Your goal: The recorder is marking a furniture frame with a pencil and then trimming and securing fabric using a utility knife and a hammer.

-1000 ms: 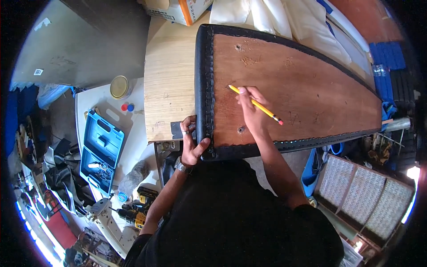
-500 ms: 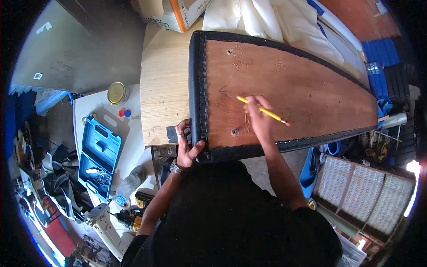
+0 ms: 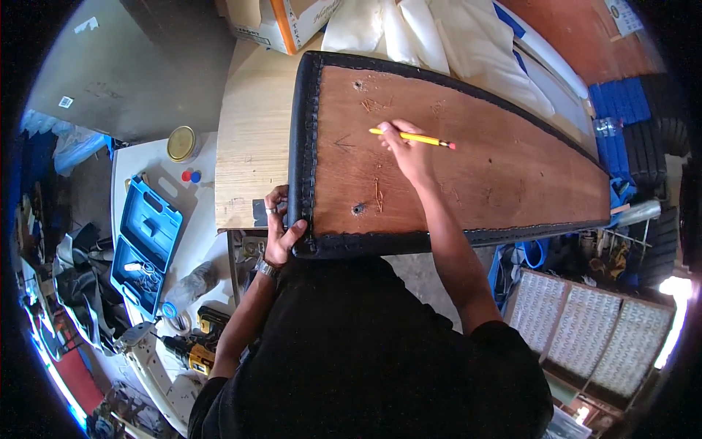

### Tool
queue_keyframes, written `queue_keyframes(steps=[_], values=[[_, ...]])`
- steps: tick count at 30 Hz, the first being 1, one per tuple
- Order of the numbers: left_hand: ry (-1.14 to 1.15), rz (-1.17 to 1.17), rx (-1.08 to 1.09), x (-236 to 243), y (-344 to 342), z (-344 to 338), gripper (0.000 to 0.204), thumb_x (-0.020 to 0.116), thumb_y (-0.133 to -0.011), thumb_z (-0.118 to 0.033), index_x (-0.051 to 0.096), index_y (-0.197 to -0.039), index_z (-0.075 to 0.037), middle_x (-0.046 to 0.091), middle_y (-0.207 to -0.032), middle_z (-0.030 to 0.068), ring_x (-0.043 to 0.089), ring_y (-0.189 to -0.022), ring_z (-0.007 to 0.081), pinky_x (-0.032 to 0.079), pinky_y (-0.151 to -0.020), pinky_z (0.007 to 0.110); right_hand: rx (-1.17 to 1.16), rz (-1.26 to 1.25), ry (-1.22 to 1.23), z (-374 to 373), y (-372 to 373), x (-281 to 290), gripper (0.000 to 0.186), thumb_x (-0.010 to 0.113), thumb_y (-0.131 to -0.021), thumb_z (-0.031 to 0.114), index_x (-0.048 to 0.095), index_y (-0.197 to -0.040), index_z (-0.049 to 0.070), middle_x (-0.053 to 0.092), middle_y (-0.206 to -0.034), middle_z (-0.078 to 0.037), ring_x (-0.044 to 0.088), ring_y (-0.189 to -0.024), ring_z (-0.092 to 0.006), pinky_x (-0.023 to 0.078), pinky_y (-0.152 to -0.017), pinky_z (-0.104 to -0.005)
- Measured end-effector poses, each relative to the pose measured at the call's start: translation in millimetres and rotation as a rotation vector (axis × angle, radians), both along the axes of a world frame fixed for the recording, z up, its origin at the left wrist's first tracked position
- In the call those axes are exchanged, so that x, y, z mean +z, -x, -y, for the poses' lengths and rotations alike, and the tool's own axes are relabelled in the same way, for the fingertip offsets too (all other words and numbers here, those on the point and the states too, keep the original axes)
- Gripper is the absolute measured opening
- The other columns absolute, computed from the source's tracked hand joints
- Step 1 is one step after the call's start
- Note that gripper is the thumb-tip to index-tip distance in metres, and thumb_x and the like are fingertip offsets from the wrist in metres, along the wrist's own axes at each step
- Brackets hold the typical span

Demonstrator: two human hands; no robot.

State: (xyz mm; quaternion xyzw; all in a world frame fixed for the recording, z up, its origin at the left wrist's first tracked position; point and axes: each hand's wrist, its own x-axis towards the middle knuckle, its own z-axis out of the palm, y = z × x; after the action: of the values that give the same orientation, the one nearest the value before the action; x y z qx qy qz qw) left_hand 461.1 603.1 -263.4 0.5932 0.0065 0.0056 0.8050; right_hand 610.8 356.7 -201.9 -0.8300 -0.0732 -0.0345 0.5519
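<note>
A long tapering wooden panel (image 3: 475, 164) lies on the light wood table, its edges wrapped in stapled black upholstery (image 3: 302, 139). Its bare brown face bears pencil scribbles, an arrow-like mark (image 3: 341, 143) and two round holes near the wide left end. Between the fingers of my right hand (image 3: 409, 152) is a yellow pencil (image 3: 430, 139) with a pink eraser; its tip points left, over the panel between the holes. Whether the tip touches the wood I cannot tell. My left hand (image 3: 279, 235) grips the panel's near left corner, thumb on top.
On a white table to the left are an open blue tool case (image 3: 150, 238), a gold-lidded tin (image 3: 182, 144), a clear bottle (image 3: 191, 287) and a yellow-black drill (image 3: 190, 353). A cardboard box (image 3: 263, 29) and white cloth (image 3: 446, 36) lie beyond the panel.
My right hand has moved up and left across the panel with the pencil, which now lies more level. My left hand keeps its hold on the corner. The whole view has shifted slightly.
</note>
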Motion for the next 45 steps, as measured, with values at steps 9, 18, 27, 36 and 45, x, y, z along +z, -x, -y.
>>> queue_keyframes(steps=[9, 18, 27, 36, 45], values=[[0.012, -0.001, 0.082, 4.4, -1.2, 6.3, 0.071, 0.069, -0.066, -0.021, 0.033, -0.126, -0.006, 0.042, -0.118, 0.0078, 0.045, -0.108, 0.0190, 0.036, -0.095, 0.036, -0.017, 0.065, 0.077, 1.1, 20.9, 0.3, 0.021, 0.057, -0.090, 0.017, 0.061, -0.076, 0.001, 0.055, -0.058, -0.004, 0.050, -0.051, -0.0085, 0.038, -0.045, -0.0264], [0.030, 0.003, 0.038, 6.2, -2.3, 3.4, 0.067, 0.068, -0.069, -0.017, 0.031, -0.124, -0.009, 0.041, -0.118, 0.0069, 0.047, -0.106, 0.0180, 0.036, -0.093, 0.034, -0.065, 0.040, -0.017, 8.5, 32.4, -4.8, 0.019, 0.055, -0.092, 0.013, 0.060, -0.079, 0.001, 0.053, -0.058, -0.001, 0.047, -0.051, -0.0065, 0.036, -0.045, -0.0249], [0.028, -0.001, 0.035, 4.6, -2.8, 2.9, 0.067, 0.067, -0.069, -0.018, 0.030, -0.123, -0.009, 0.041, -0.117, 0.0074, 0.046, -0.105, 0.0183, 0.036, -0.094, 0.035, -0.168, -0.005, -0.056, 1.2, 24.4, -5.1, 0.020, 0.056, -0.092, 0.017, 0.063, -0.083, 0.001, 0.059, -0.062, -0.002, 0.054, -0.053, -0.0072, 0.043, -0.048, -0.0236], [0.005, -0.012, 0.057, 2.1, -1.7, 4.0, 0.067, 0.067, -0.067, -0.020, 0.033, -0.123, -0.006, 0.041, -0.117, 0.0082, 0.045, -0.105, 0.0185, 0.036, -0.094, 0.036, -0.089, 0.012, 0.044, -17.1, 10.3, -6.4, 0.020, 0.056, -0.092, 0.019, 0.063, -0.085, 0.002, 0.061, -0.065, -0.002, 0.054, -0.056, -0.0066, 0.042, -0.049, -0.0227], [-0.080, 0.012, 0.074, -5.5, -2.6, 3.0, 0.069, 0.068, -0.067, -0.027, 0.034, -0.124, -0.006, 0.041, -0.117, 0.0086, 0.042, -0.109, 0.0194, 0.036, -0.094, 0.036, -0.051, 0.216, 0.036, -17.8, 30.9, -6.7, 0.019, 0.059, -0.088, 0.010, 0.059, -0.072, 0.000, 0.056, -0.058, -0.005, 0.051, -0.049, -0.0095, 0.038, -0.044, -0.0263]])
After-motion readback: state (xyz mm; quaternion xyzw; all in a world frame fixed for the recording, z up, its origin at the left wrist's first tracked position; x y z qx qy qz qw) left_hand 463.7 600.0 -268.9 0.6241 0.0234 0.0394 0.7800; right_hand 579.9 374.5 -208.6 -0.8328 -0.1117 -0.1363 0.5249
